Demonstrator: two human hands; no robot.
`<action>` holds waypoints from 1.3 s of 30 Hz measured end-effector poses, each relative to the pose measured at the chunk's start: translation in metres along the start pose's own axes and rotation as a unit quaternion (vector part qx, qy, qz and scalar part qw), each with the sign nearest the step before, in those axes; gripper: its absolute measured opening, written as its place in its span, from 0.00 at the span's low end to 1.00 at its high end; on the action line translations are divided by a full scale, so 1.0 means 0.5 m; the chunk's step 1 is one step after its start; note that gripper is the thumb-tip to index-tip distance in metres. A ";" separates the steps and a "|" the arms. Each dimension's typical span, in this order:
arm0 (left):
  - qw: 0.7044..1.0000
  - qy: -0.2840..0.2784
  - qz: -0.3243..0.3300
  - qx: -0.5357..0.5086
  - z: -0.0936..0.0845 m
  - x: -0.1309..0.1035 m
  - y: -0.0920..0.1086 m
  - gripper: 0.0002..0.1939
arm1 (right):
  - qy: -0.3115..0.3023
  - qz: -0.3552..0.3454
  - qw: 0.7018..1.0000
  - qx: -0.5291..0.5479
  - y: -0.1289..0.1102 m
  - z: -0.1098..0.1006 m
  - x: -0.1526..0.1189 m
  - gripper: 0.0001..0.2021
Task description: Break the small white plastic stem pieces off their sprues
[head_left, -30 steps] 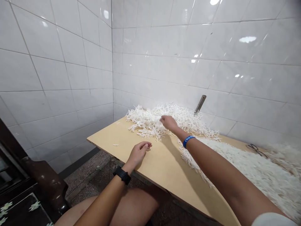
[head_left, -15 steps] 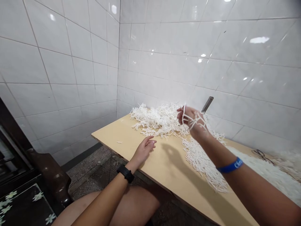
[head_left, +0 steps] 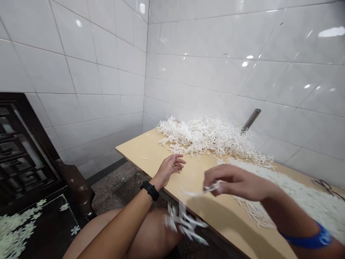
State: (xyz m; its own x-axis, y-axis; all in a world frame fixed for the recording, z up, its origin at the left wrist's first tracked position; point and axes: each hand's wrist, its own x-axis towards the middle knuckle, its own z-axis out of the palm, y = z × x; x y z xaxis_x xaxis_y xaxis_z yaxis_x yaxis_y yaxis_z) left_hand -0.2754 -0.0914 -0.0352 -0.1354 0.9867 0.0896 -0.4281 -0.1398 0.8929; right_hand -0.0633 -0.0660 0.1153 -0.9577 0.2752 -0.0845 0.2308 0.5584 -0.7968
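Observation:
My right hand [head_left: 237, 181] is closed in a pinch over the table's front part. Its fingers grip a white branched plastic stem [head_left: 185, 225], which hangs, smeared by motion, past the table's front edge. Resting by the tabletop, my left hand [head_left: 169, 168] has its fingers loosely stretched out and nothing in them. Beyond both hands lies a tangled heap of similar white branched stems [head_left: 205, 135]. A flatter spread of short white pieces [head_left: 293, 187] covers the right side of the table [head_left: 137, 145], partly behind my right hand.
A grey metal bar [head_left: 252, 119] sticks up behind the heap, near the tiled wall [head_left: 199, 72]. Dark cord-like loops [head_left: 325, 186] lie at the far right. On the left, a dark wooden chair [head_left: 74, 183] holds several pale flower pieces [head_left: 18, 230].
My right hand has come down and nearer from beside the heap, with the white branched stem in it. My left hand stays near the same spot, while the view has shifted leftward.

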 end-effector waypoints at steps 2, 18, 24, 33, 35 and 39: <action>1.000 -0.009 -0.005 0.009 0.001 0.000 -0.001 0.25 | 0.194 0.023 0.979 -0.052 0.010 -0.085 -0.014 0.15; 1.000 0.014 0.008 0.026 0.005 -0.003 -0.002 0.23 | 0.424 0.173 0.859 -0.229 0.175 -0.129 0.256 0.22; 1.000 0.011 0.008 0.028 0.005 -0.003 -0.004 0.22 | 0.514 0.100 0.832 -0.181 0.069 -0.268 0.309 0.13; 1.000 0.012 0.010 0.017 0.002 -0.002 -0.003 0.21 | 0.557 -0.015 0.827 -0.082 -0.082 -0.317 0.232 0.10; 1.000 0.006 0.005 0.018 0.004 -0.004 0.000 0.22 | 0.542 -0.037 0.839 -0.034 -0.084 -0.285 0.204 0.10; 0.999 -0.031 0.012 0.002 0.005 -0.014 0.008 0.31 | 0.490 -0.020 0.869 0.066 -0.047 -0.198 0.156 0.10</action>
State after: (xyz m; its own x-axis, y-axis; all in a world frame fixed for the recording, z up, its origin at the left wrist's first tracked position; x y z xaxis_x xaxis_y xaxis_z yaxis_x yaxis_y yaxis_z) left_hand -0.2740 -0.0985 -0.0310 -0.0900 0.9864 0.1373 -0.4210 -0.1626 0.8924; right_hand -0.1264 0.0197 0.1866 -0.3434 0.8282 0.4429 0.1180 0.5059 -0.8545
